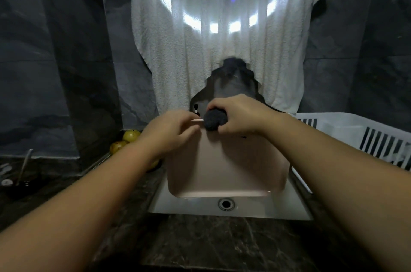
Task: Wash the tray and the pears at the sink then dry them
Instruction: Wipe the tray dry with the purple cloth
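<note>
**Tray scrubbed upright over the sink**

A pink tray (pixel 226 167) stood on edge in the sink (pixel 289 207), its lower rim down near the drain (pixel 226 204) and its flat face turned toward the person. The left hand (pixel 171 131) gripped the tray's top edge, fingers curled over the rim to hold it upright. Just to the right of it, the right hand (pixel 242 116) had its fingers wrapped round a dark scrubber (pixel 214 122), pressing it against the upper part of the tray; the two hands were nearly touching. A thin pale strip showed between them, probably the tray's rim caught edge-on, though the blur made that uncertain.

Left of the sink, on the dark counter (pixel 200 242), lay the pears (pixel 124 141), yellow-green and speckled, partly hidden behind the left forearm. Farther left of the sink sat a few dim utensils (pixel 22 169), too dark to identify. A white towel (pixel 222 38) hung on the wall behind the sink, lit by a bright ring of light. To the right of the sink stood a white slotted basket (pixel 360 131), its near wall close beside the right forearm.
</note>
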A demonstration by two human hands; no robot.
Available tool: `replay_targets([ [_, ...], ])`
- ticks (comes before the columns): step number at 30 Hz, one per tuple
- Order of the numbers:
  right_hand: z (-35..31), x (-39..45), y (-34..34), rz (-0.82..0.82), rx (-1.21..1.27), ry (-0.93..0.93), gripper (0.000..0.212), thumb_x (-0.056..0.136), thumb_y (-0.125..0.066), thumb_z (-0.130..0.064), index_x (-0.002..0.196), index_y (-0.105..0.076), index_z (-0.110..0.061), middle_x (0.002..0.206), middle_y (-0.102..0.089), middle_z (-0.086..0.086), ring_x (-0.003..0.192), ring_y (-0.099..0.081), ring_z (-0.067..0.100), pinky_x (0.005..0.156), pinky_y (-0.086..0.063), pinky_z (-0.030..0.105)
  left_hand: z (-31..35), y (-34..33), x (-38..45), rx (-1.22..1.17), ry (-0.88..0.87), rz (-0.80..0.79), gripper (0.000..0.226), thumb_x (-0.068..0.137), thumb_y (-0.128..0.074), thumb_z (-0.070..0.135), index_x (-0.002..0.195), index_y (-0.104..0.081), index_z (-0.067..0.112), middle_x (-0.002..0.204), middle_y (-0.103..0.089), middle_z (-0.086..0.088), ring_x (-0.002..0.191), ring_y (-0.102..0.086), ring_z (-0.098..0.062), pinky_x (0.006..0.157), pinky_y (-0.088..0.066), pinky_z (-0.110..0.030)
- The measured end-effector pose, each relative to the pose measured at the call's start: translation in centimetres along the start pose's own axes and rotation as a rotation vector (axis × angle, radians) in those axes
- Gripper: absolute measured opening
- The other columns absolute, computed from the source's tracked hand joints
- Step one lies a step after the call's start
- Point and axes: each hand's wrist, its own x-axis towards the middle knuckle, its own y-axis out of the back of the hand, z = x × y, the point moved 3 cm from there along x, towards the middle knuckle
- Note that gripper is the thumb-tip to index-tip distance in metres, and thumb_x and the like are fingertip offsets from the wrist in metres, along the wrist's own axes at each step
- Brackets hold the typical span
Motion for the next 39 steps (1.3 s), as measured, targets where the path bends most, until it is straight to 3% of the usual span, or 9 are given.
replay_targets([
  [3,-0.6,0.5,0.4,-0.016,-0.052,0.032,0.052,0.069,-0.067,-0.042,0.119,-0.054,-0.046,0.108,-0.071,-0.008,0.094,-0.063,0.018,0.077,-0.054,0.037,0.2,0.6,1.1,0.178,0.000,-0.132,0.027,0.107,-0.050,0.036,0.121,-0.068,0.022,0.115,-0.072,-0.008,0.105,-0.066,-0.032,0.077,-0.048,-0.039],
  [10,4.5,-2.8,2.2,-0.087,-0.058,-0.180,0.051,0.069,-0.072,-0.037,0.117,-0.058,-0.046,0.106,-0.068,-0.009,0.093,-0.064,0.018,0.077,-0.055,0.034,-3.4,1.0,-1.6,0.170,0.151,-0.174,0.023,0.108,-0.043,0.041,0.101,-0.059,0.028,0.107,-0.070,-0.009,0.099,-0.065,-0.033,0.078,-0.050,-0.040],
  [14,1.1,-0.8,1.2,-0.051,-0.166,-0.013,0.049,0.072,-0.071,-0.042,0.119,-0.057,-0.046,0.111,-0.071,-0.010,0.099,-0.065,0.021,0.076,-0.053,0.037,0.1,-1.2,0.1,0.183,0.090,-0.308,0.020,0.108,-0.044,0.039,0.109,-0.057,0.024,0.108,-0.068,-0.010,0.099,-0.064,-0.033,0.078,-0.050,-0.042],
  [18,1.5,-0.9,2.8,0.031,-0.055,-0.056,0.052,0.073,-0.070,-0.038,0.122,-0.054,-0.050,0.118,-0.066,-0.012,0.104,-0.061,0.015,0.079,-0.053,0.036,0.1,-0.6,0.7,0.063,0.084,-0.209,0.021,0.108,-0.047,0.029,0.115,-0.062,0.015,0.109,-0.069,-0.016,0.099,-0.064,-0.036,0.078,-0.049,-0.042],
  [22,3.8,-2.1,3.7,0.156,0.280,-0.254,0.046,0.076,-0.074,-0.030,0.111,-0.055,-0.053,0.103,-0.062,-0.016,0.087,-0.061,0.002,0.059,-0.044,0.014,-0.6,-0.3,0.0,-0.059,0.125,-0.091,0.023,0.109,-0.046,0.027,0.109,-0.063,0.011,0.103,-0.069,-0.013,0.096,-0.063,-0.034,0.079,-0.048,-0.041],
  [27,1.0,-0.5,2.9,0.190,0.214,-0.150,0.052,0.073,-0.072,-0.032,0.121,-0.058,-0.048,0.106,-0.060,-0.019,0.088,-0.056,0.003,0.066,-0.037,0.009,1.5,-1.8,0.7,-0.174,0.093,-0.088,0.019,0.109,-0.048,0.025,0.099,-0.056,0.012,0.093,-0.065,-0.010,0.090,-0.061,-0.032,0.071,-0.039,-0.039],
  [32,2.5,-1.7,3.0,0.281,0.271,-0.243,0.052,0.075,-0.072,-0.032,0.121,-0.055,-0.049,0.101,-0.063,-0.014,0.087,-0.060,0.010,0.068,-0.047,0.025,0.5,-0.8,0.7,-0.312,0.288,0.205,0.035,0.109,-0.050,0.022,0.074,-0.047,0.018,0.070,-0.051,0.006,0.074,-0.049,-0.023,0.063,-0.020,-0.038],
  [37,6.4,-4.4,2.1,0.296,0.372,-0.362,0.049,0.079,-0.075,-0.023,0.120,-0.058,-0.045,0.103,-0.064,-0.014,0.091,-0.062,0.012,0.074,-0.055,0.030,-1.6,-1.2,0.0,-0.442,0.438,0.331,0.038,0.109,-0.050,0.026,0.072,-0.047,0.017,0.069,-0.052,0.008,0.064,-0.047,-0.002,0.058,-0.035,-0.022],
  [39,7.3,-5.1,1.1,0.379,0.568,-0.441,0.046,0.084,-0.075,-0.018,0.121,-0.058,-0.039,0.106,-0.064,-0.008,0.093,-0.063,0.014,0.076,-0.057,0.032,-2.3,-1.7,-0.3,-0.500,0.520,0.362,0.037,0.109,-0.048,0.030,0.078,-0.054,0.011,0.073,-0.056,0.002,0.068,-0.050,-0.010,0.062,-0.036,-0.034],
])
